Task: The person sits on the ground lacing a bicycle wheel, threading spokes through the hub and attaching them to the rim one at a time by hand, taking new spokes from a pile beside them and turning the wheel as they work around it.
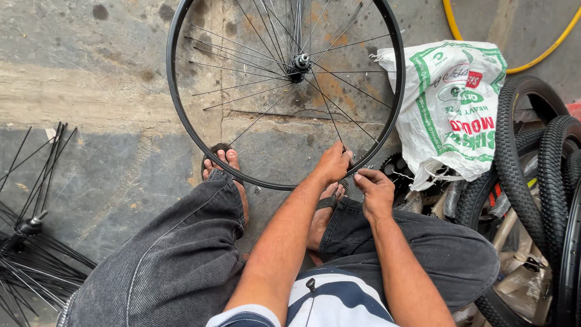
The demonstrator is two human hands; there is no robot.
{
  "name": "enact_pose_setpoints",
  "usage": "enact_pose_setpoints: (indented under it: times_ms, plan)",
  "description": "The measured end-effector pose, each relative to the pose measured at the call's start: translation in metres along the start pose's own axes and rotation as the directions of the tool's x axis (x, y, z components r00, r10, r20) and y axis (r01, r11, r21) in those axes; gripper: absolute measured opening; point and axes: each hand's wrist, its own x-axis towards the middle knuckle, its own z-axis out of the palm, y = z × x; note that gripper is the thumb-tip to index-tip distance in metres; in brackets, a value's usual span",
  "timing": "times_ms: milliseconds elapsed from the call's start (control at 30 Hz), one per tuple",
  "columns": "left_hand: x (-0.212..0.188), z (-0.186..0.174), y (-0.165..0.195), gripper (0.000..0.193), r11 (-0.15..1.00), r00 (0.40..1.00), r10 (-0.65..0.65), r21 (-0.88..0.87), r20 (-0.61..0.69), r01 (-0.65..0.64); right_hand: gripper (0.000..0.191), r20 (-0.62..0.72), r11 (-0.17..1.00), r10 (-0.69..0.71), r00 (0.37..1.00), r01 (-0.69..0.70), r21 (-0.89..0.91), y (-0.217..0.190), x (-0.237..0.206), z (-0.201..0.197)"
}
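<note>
A black bicycle wheel rim [181, 124] stands upright on the concrete floor in front of me, its hub [299, 63] at the centre with thin spokes fanning out, several of them loose at the rim end. My left hand [333, 163] pinches a spoke [330, 115] right at the lower rim. My right hand [374, 192] sits just beside it, fingers closed on a small metal piece, too small to identify. My sandalled feet rest under the rim.
A white printed sack [454, 109] lies to the right. Knobby black tyres [544, 157] are stacked at the right edge. A hub with loose black spokes [30, 242] lies at the left. A yellow hose [544, 54] curves at the top right. A black sprocket [396, 169] sits under the sack.
</note>
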Motion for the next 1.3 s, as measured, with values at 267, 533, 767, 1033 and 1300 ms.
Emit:
enact_pose_setpoints:
  times_ms: [267,533,767,1033,1300]
  plan:
    - [-0.006,-0.005,0.002,0.027,0.996,0.997,-0.063,-0.068,0.035,0.065,0.023,-0.004,0.983,0.057,0.998,-0.055,0.176,0.001,0.007,0.012]
    - [-0.003,-0.002,-0.002,0.028,0.998,0.998,-0.063,0.026,0.007,0.063,0.022,0.054,0.973,0.101,0.993,-0.11,0.202,0.004,0.003,0.013]
    - [-0.003,-0.005,-0.001,0.026,0.996,0.996,-0.084,-0.029,0.038,0.085,0.024,0.015,0.985,0.02,1.0,-0.022,0.17,0.006,0.001,0.018]
    - [-0.004,0.0,0.006,0.024,0.996,0.996,-0.083,-0.041,0.02,0.084,0.024,0.039,0.993,-0.044,0.998,0.04,0.107,0.0,0.001,0.015]
    - [-0.009,0.0,0.018,0.022,0.985,0.992,-0.119,-0.118,0.04,0.123,0.025,0.041,0.989,-0.097,0.994,0.091,0.114,-0.009,-0.003,0.014]
